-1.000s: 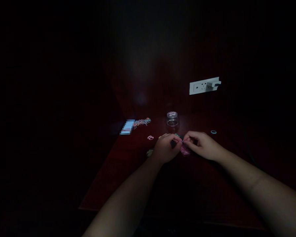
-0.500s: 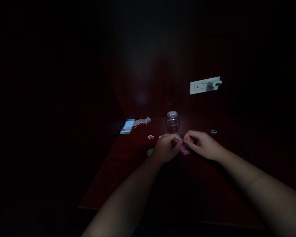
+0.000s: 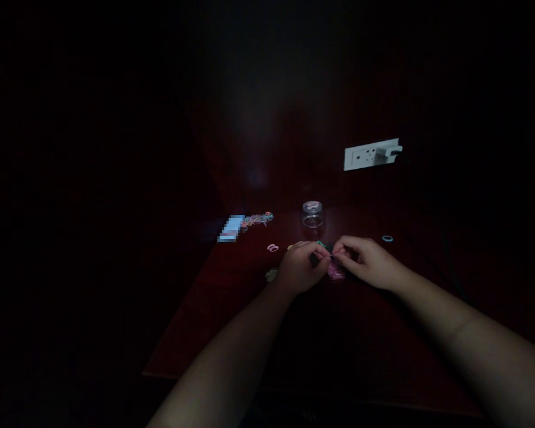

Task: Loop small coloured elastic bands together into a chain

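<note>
Over the dark red table, my left hand (image 3: 304,266) and my right hand (image 3: 364,260) meet fingertip to fingertip, each in a pinch. Something thin and pale shows between the fingertips, too small to name. Just below them lies a pink bundle (image 3: 336,271) on the table. A green band (image 3: 321,244) and a bit of yellow (image 3: 289,247) peek out behind my left hand. Left of that hand are pink rings (image 3: 273,248) and a pale greenish bundle (image 3: 271,274), partly covered by my wrist.
A clear lidded jar (image 3: 312,214) stands behind the hands. A pile of coloured bands (image 3: 258,220) lies beside a lit, blurred phone (image 3: 231,228). A blue ring (image 3: 387,238) is at the right. A socket panel (image 3: 372,154) with a plug is on the wall.
The fingertips have drawn very slightly apart, and the thin pale thing between them shows a little more. Otherwise the hands keep their places.
</note>
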Demonstrator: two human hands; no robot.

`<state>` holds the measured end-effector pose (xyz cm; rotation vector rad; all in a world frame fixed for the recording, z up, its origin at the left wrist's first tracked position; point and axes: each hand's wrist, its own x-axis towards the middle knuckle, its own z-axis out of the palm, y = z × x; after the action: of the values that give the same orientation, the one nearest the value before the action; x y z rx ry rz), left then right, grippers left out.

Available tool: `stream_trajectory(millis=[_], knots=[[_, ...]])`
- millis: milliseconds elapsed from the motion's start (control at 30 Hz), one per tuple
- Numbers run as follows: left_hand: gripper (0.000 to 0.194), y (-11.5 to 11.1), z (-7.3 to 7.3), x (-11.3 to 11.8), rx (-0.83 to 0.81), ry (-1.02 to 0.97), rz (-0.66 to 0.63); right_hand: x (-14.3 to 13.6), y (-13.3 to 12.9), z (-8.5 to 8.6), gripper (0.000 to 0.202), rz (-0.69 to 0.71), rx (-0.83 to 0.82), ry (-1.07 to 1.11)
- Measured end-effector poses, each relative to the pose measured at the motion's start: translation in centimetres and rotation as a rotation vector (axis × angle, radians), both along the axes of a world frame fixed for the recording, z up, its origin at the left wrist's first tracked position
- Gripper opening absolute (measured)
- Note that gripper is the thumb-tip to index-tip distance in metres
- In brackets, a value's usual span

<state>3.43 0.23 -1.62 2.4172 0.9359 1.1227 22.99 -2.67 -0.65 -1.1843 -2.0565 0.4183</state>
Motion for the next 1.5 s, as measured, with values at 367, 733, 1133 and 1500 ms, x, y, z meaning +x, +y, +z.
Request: stream_trajectory(millis=[367, 733, 1133, 1500], knots=[[0.004, -0.03, -0.03, 0.01, -0.018, -0.009, 0.011, 0.08, -0.05, -0.07, 0.013, 0.012, -0.027, 0.01], [0.006, 0.0, 0.0, 0.06, -0.035, 0.004, 0.033, -0.05, -0.17, 0.06, 0.014, 0.017, -0.044, 0.028], [0.005, 0.13, 0.04, -0.06, -0.022, -0.031, 0.014, 0.23, 0.12, 0.05, 0.017, -0.003, -0.014, 0.023], [0.017, 0.03, -0.09, -0.23, -0.023, -0.02, -0.043, 0.23, 0.01, 0.07, 0.02, -0.011, -0.058, 0.004]])
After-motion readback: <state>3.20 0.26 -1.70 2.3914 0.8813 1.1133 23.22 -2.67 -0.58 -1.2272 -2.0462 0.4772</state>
